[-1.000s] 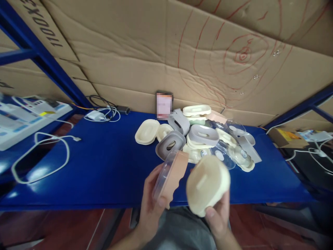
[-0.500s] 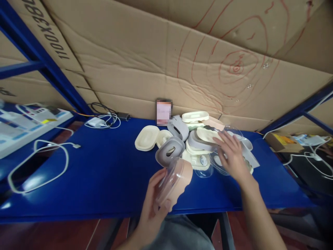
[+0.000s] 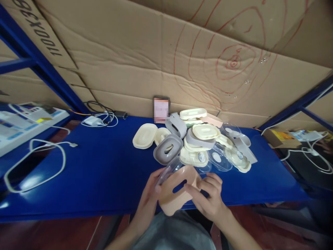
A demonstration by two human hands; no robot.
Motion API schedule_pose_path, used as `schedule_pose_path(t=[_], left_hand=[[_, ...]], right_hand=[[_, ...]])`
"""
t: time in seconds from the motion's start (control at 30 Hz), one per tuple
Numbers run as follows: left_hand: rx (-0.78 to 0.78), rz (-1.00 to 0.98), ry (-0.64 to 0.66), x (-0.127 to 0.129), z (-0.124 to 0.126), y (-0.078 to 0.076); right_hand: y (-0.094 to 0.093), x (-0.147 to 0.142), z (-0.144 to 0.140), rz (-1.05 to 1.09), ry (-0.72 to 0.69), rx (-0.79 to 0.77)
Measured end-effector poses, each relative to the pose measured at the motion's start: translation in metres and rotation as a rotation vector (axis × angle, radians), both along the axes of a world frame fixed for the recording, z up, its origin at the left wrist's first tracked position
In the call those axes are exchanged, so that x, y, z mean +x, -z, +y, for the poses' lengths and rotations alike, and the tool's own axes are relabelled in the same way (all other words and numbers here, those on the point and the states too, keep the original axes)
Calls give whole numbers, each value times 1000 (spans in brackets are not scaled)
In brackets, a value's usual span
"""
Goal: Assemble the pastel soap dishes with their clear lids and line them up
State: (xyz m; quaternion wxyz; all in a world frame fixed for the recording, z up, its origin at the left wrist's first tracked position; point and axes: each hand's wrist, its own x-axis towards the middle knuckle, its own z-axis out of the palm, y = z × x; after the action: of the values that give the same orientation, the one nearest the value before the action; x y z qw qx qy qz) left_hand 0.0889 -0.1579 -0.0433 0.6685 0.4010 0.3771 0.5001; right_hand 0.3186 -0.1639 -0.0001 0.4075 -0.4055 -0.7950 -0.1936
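My left hand (image 3: pixel 149 198) and my right hand (image 3: pixel 209 198) both grip a peach-coloured plastic soap-dish part (image 3: pixel 177 189) with a slot in its face, held over the near edge of the blue table (image 3: pixel 104 173). A clear plastic lid (image 3: pixel 168 170) rests against the part on its left side, under my left fingers. Behind it lies a pile of cream, grey and clear soap-dish parts (image 3: pixel 200 142), with a grey slotted tray (image 3: pixel 168 148) nearest my hands.
A cardboard wall (image 3: pixel 166 59) backs the table. A small photo card (image 3: pixel 161 109) leans on it. White cables and a charger (image 3: pixel 97 119) lie at the back left, a looped white cable (image 3: pixel 36 163) at the left. Blue shelf posts (image 3: pixel 44 66) flank the table.
My right hand put a cream part on the pile, then came back to the peach part. The peach part turned so its slotted face points up toward me.
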Motion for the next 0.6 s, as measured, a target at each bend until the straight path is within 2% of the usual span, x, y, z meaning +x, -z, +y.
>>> schedule_pose_path(t=[0.13,0.17,0.2,0.23,0.27,0.33,0.37,0.4,0.5,0.6], left_hand=[[109,104,-166,2,-5,6],[155,136,-185,2,-6,7],[214,177,-185,2,-6,6],[284,228,-167,2,-7,6],[356,288,-133,2,-7,4],[489,429,-41,3,-7,2],[544,501,1,3,-7,0],[592,573,38,4,-7,-1],[734,744,97,9,-8,-2],[835,868,148,14,-8,-3]], right_hand=[[-16,28,7,19,-226,-141],[-21,40,9,56,-257,-173],[-26,52,12,107,-225,-181],[-31,66,16,164,-104,-155],[-35,80,23,223,77,-115],[-41,107,42,318,507,-64],[-43,119,54,353,652,-84],[-44,130,68,369,730,-131],[-44,149,114,372,808,-249],[-42,148,144,316,695,-388]])
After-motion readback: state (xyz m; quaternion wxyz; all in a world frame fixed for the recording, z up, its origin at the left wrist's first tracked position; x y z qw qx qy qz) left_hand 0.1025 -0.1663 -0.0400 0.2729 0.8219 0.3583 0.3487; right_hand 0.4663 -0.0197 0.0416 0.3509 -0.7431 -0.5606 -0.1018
